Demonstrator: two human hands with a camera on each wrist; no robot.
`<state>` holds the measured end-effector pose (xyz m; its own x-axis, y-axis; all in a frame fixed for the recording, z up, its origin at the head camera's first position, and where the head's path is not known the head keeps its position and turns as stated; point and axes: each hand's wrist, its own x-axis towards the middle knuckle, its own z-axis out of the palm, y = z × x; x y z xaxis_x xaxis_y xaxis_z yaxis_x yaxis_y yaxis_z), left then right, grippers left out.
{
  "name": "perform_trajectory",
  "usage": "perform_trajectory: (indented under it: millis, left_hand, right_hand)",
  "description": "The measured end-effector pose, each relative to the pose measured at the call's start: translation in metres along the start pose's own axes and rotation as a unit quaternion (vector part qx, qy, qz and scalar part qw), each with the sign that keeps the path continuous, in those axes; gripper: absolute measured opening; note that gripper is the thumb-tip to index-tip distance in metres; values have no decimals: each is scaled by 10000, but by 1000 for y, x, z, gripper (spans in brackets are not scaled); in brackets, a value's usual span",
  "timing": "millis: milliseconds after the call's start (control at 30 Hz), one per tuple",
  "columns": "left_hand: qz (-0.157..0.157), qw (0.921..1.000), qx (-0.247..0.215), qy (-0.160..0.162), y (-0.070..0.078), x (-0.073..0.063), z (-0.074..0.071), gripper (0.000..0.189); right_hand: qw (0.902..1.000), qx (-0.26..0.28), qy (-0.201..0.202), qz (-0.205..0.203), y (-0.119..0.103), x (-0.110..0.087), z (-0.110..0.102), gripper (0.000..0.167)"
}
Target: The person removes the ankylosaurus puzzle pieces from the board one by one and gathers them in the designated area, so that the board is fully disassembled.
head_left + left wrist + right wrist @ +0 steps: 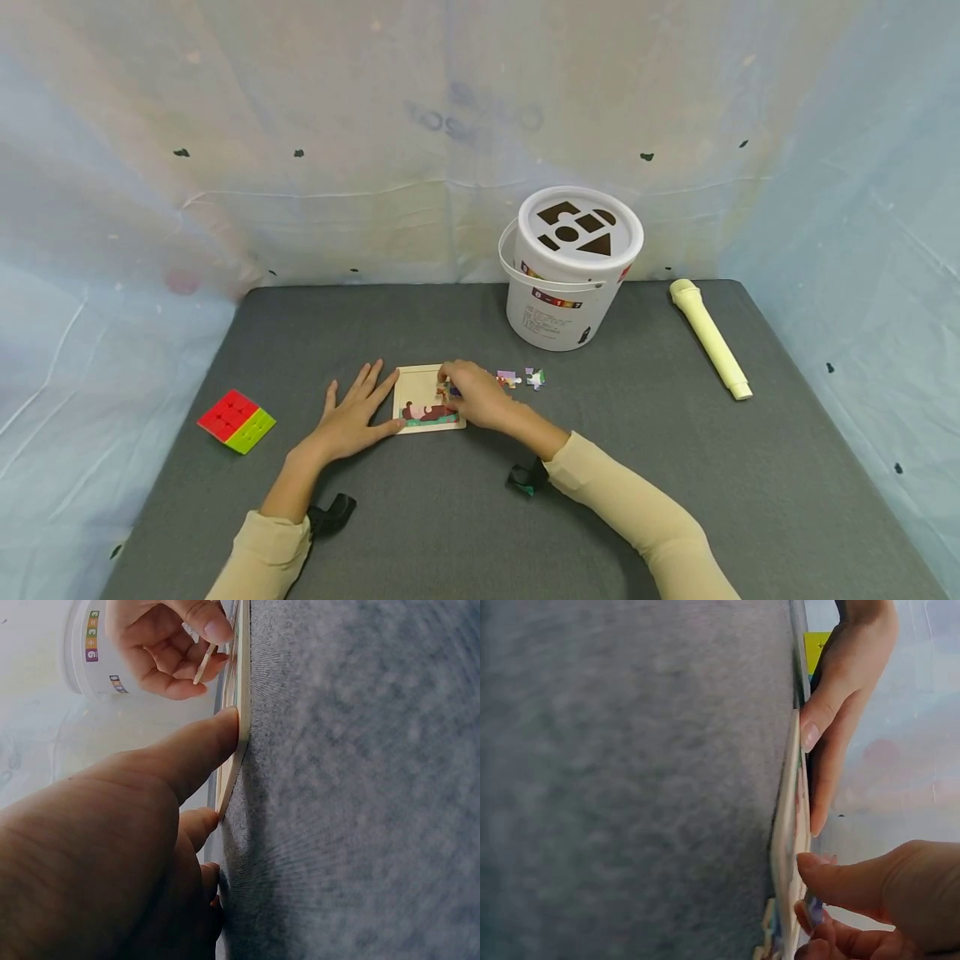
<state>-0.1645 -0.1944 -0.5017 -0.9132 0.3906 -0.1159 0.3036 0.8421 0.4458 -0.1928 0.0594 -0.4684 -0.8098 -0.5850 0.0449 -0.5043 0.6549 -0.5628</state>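
Note:
A small wooden jigsaw tray (415,385) lies flat on the dark grey table, with fitted pieces along its near edge showing brown, pink and green. My left hand (351,423) is spread beside it, the thumb touching the near-left corner and the fingers at the left edge. Over the tray's right side, my right hand (483,398) pinches a jigsaw piece (204,664) between thumb and fingers. That piece is tilted, and its face is mostly hidden by the fingers. Just right of the tray lie two loose jigsaw pieces (536,379), partly purple and white.
At the back stands a white bucket (555,312) with a shape-cutout lid and a handle. A pale yellow toy microphone (711,337) lies at the right. To the left sits a red and yellow-green puzzle cube (237,421). Plastic sheeting (360,233) hangs behind the table.

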Motion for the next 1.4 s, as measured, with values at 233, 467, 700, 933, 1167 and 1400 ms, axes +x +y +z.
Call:
perform_trajectory:
  millis: [233, 467, 700, 933, 1167, 1400]
  left_hand:
    - [-1, 10000, -12, -47, 0, 0, 0, 90]
    - [87, 9999, -62, 9, 0, -1, -1, 90]
    - [152, 9997, -112, 130, 1, -2, -1, 89]
    - [166, 9997, -168, 63, -2, 0, 1, 89]
    - [178, 9997, -179, 49, -6, 0, 3, 89]
    - [131, 9998, -130, -14, -1, -1, 0, 89]
  right_hand:
    - [9977, 256, 550, -299, 8, -7, -5, 30]
    - [9935, 715, 823, -325, 22, -23, -20, 16]
    - [9915, 1018, 787, -193, 46, -50, -40, 16]
    - [9948, 820, 609, 50, 67, -79, -57, 15]
    - [9969, 718, 324, 66, 77, -93, -60, 13]
    - [9968, 751, 213, 159, 83, -99, -54, 11]
